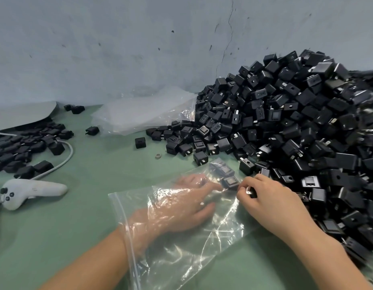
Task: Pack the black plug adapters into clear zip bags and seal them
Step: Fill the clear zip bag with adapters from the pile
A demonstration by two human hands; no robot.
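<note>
A clear zip bag [181,254] lies on the green table, its open mouth toward me at the left. My left hand [181,206] is inside the bag up to the wrist, fingers stretched toward two black plug adapters [227,178] at the bag's far corner. My right hand [263,195] is outside the bag at its right edge, fingers curled round a black adapter [251,192] with metal prongs showing. A big heap of black plug adapters [296,126] rises to the right.
A stack of empty clear bags [143,114] lies by the wall. A smaller spread of adapters [24,149] sits at the left with a white cable [64,160] and a white controller [30,191]. A small grey ring [158,156] lies near the heap.
</note>
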